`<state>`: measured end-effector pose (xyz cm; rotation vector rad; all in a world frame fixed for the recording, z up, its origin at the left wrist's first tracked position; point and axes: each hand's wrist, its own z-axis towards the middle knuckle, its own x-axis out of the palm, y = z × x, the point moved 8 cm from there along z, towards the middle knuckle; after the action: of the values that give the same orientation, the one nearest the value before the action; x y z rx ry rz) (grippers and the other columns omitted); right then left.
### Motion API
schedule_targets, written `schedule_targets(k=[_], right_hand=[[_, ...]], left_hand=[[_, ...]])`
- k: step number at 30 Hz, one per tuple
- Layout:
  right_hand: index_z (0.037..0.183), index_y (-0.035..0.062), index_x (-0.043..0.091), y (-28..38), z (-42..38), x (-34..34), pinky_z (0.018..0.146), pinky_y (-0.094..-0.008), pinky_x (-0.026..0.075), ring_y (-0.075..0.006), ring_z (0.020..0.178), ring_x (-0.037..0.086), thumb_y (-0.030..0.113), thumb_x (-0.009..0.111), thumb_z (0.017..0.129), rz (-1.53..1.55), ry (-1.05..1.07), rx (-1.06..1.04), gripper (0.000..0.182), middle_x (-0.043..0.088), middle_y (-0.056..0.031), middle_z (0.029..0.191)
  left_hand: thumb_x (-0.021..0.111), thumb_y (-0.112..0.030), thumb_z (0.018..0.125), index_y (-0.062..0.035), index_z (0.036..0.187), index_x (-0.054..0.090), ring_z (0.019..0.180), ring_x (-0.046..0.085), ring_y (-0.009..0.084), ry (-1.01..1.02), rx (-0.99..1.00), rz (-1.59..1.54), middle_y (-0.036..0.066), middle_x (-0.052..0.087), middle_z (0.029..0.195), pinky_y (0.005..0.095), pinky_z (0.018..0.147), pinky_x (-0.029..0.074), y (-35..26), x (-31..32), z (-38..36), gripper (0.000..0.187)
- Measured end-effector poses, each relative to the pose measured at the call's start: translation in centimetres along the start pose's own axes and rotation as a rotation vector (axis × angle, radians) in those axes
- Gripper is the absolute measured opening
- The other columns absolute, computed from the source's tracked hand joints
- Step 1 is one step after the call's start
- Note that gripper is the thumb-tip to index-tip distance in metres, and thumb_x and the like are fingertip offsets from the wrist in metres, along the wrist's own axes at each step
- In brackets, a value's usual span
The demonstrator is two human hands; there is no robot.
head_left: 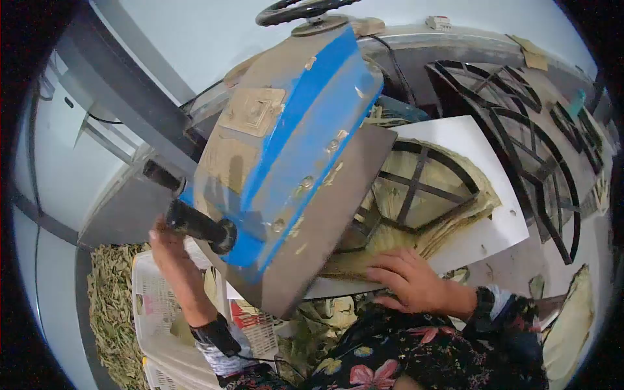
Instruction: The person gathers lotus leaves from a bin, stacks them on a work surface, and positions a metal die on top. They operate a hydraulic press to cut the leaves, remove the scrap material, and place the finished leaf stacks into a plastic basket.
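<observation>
My left hand (pixel 170 248) is at the end of a black handle (pixel 198 224) on the swing arm of a blue cutting press (pixel 292 136). Its fingers curl up against the handle and are partly hidden behind it. Stretched out, my right hand (pixel 409 283) lies on the near edge of a stack of large dried leaves (pixel 448 240), holding nothing. On the stack rests a black metal cutting die (pixel 413 185) with curved and crossing bars. Under the leaves is a white board (pixel 500 224). The arm's flat plate (pixel 344 201) covers the left part of die and stack.
More black dies (pixel 543 172) lie on the bench at right. A white plastic basket (pixel 146 299) stands at lower left beside heaped leaf scraps (pixel 114 312). A handwheel (pixel 305 10) tops the press. A large loose leaf (pixel 572 328) is at lower right.
</observation>
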<state>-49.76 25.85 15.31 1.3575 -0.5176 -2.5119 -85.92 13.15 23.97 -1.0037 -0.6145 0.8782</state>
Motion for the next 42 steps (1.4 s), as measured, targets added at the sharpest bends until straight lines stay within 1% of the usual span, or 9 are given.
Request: schedule_targets(k=[5, 7, 9, 10, 12, 15, 18, 24, 42], right_hand=[[0.126, -0.001, 0.04, 3.1, 9.2, -3.9, 0.093, -0.0424, 0.038, -0.0364, 0.111, 0.047, 0.026, 0.068, 0.078, 0.379, -0.206, -0.056, 0.062, 0.046, -0.0194, 0.123], [0.127, -0.002, 0.038, 4.0, 12.3, -4.2, 0.094, -0.0418, 0.037, -0.0371, 0.112, 0.046, 0.027, 0.065, 0.081, 0.46, -0.257, -0.025, 0.061, 0.045, -0.0209, 0.124], [0.121, -0.0023, 0.045, 3.7, 14.1, -4.9, 0.091, -0.0398, 0.039, -0.0336, 0.108, 0.05, 0.028, 0.058, 0.087, 0.897, -0.383, -0.002, 0.047, 0.052, -0.0211, 0.115], [0.121, -0.0023, 0.045, 3.6, 14.5, -5.7, 0.091, -0.0398, 0.039, -0.0336, 0.108, 0.05, 0.028, 0.058, 0.087, 0.891, -0.387, 0.0, 0.047, 0.052, -0.0211, 0.115], [0.111, -0.0025, 0.05, 3.6, 16.0, -5.2, 0.085, -0.0331, 0.042, -0.0218, 0.095, 0.053, 0.015, 0.048, 0.093, 1.099, -0.123, 0.085, 0.025, 0.054, -0.0155, 0.106], [0.098, -0.0022, 0.053, 3.0, 14.8, -5.6, 0.074, -0.0283, 0.044, -0.0142, 0.08, 0.054, 0.011, 0.043, 0.093, 1.345, 0.059, 0.198, 0.017, 0.059, -0.0096, 0.089], [0.095, -0.0006, 0.053, 2.4, 14.0, -6.4, 0.067, -0.0257, 0.044, -0.0101, 0.072, 0.052, 0.009, 0.042, 0.092, 1.407, -0.056, 0.229, 0.014, 0.059, -0.006, 0.08], [0.091, -0.0002, 0.052, 2.0, 13.3, -5.6, 0.064, -0.0257, 0.043, -0.011, 0.069, 0.051, 0.007, 0.041, 0.092, 1.483, -0.103, 0.245, 0.013, 0.059, -0.0071, 0.081], [0.088, 0.0002, 0.052, 0.7, 12.1, -3.4, 0.067, -0.026, 0.043, -0.0107, 0.072, 0.053, 0.009, 0.041, 0.091, 1.348, -0.251, 0.251, 0.014, 0.059, -0.0062, 0.078]], left_hand=[[0.036, -0.045, 0.096, 0.0039, 0.122, 0.045, 0.109, 0.049, 0.021, -0.185, 0.147, 0.104, 0.014, 0.053, 0.116, 0.0338, 0.097, 0.034, -1.0, -0.9, 4.5, 0.056], [0.036, -0.043, 0.096, 0.0038, 0.118, 0.048, 0.106, 0.049, 0.0201, -0.017, 0.012, 0.115, 0.013, 0.053, 0.113, 0.0346, 0.097, 0.034, 0.0, 0.1, 6.4, 0.053], [0.036, -0.039, 0.096, 0.004, 0.113, 0.05, 0.096, 0.053, 0.0205, -0.031, 0.001, 0.122, 0.012, 0.057, 0.103, 0.0346, 0.091, 0.039, -1.5, 2.6, 5.1, 0.049], [0.037, -0.038, 0.096, 0.0035, 0.111, 0.051, 0.089, 0.054, 0.0208, -0.078, -0.037, 0.023, 0.012, 0.057, 0.097, 0.0342, 0.086, 0.041, -1.7, 3.1, 4.7, 0.046], [0.038, -0.036, 0.095, 0.0031, 0.109, 0.052, 0.083, 0.055, 0.0211, -0.127, -0.078, -0.077, 0.012, 0.057, 0.09, 0.0337, 0.082, 0.043, -2.0, 4.1, 3.6, 0.044], [0.044, -0.032, 0.092, 0.0009, 0.105, 0.053, 0.073, 0.055, 0.022, -0.111, -0.064, -0.162, 0.012, 0.057, 0.084, 0.0321, 0.071, 0.046, -2.1, 4.7, 2.1, 0.036], [0.05, -0.028, 0.089, -0.0011, 0.101, 0.053, 0.071, 0.054, 0.0212, -0.015, -0.058, -0.285, 0.012, 0.056, 0.082, 0.0315, 0.066, 0.046, -1.7, 5.1, 1.9, 0.03], [0.051, -0.026, 0.087, -0.0026, 0.099, 0.052, 0.067, 0.052, 0.0197, -0.039, -0.041, -0.273, 0.011, 0.054, 0.079, 0.0302, 0.062, 0.045, -0.9, 5.0, 1.3, 0.026], [0.05, -0.028, 0.086, -0.005, 0.101, 0.051, 0.067, 0.051, 0.0182, 0.02, -0.056, -0.284, 0.01, 0.053, 0.078, 0.0282, 0.059, 0.043, 2.4, 4.9, 0.9, 0.027]])
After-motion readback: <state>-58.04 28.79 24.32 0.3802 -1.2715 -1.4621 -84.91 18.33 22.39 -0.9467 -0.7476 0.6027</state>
